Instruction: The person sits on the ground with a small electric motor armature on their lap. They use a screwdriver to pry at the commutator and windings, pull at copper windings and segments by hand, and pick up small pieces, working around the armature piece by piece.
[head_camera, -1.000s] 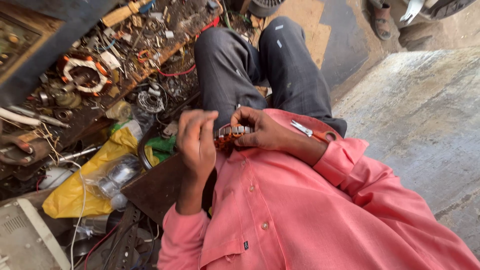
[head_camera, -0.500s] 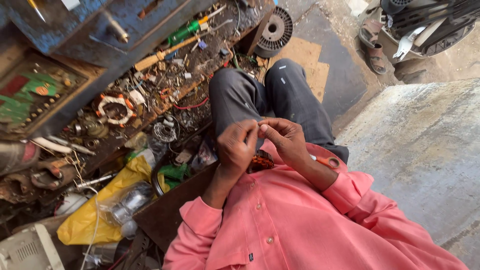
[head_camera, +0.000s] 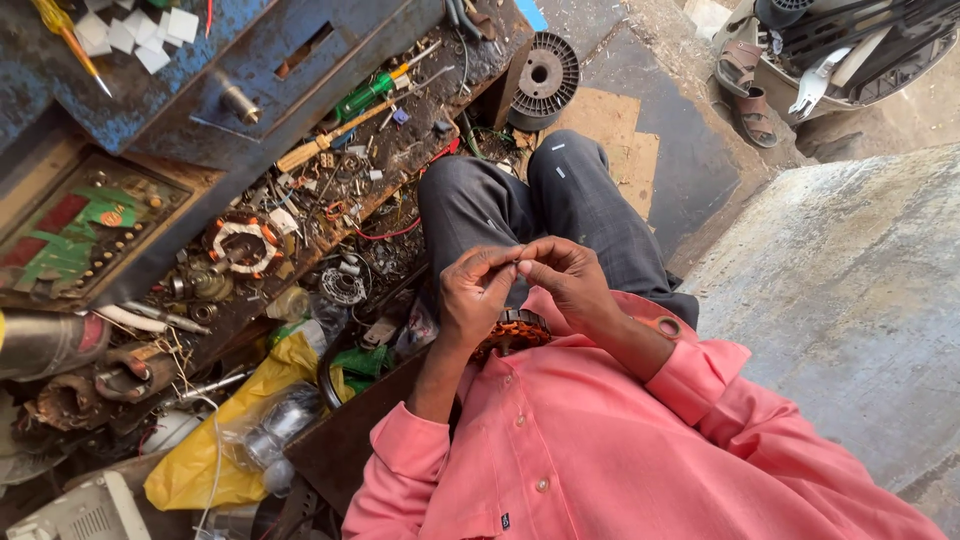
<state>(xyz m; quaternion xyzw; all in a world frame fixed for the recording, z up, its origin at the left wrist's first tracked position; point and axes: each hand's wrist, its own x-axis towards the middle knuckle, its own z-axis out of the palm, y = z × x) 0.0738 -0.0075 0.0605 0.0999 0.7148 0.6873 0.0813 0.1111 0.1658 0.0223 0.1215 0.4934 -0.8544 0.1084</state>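
Fingertips of both hands meet in front of the chest: the left hand (head_camera: 476, 295) and the right hand (head_camera: 566, 280) pinch together at a point between them, thumbs pressed against forefingers, on something too thin to make out. Just below the hands, resting in the lap against the pink shirt (head_camera: 600, 450), sits a round copper-wound stator (head_camera: 512, 333); only its upper arc shows under the wrists. Neither hand touches it as far as the view shows.

Grey trousers (head_camera: 520, 205) run up from the lap toward a black wire spool (head_camera: 545, 78) standing on edge on the floor. Along the left side runs a cluttered wooden workbench (head_camera: 400, 150) strewn with small metal parts, a green-handled screwdriver (head_camera: 372, 93), and another wound stator (head_camera: 240, 243) near its middle. A yellow plastic bag (head_camera: 215, 455) lies at the lower left. A concrete slab (head_camera: 850, 290) fills the right side.
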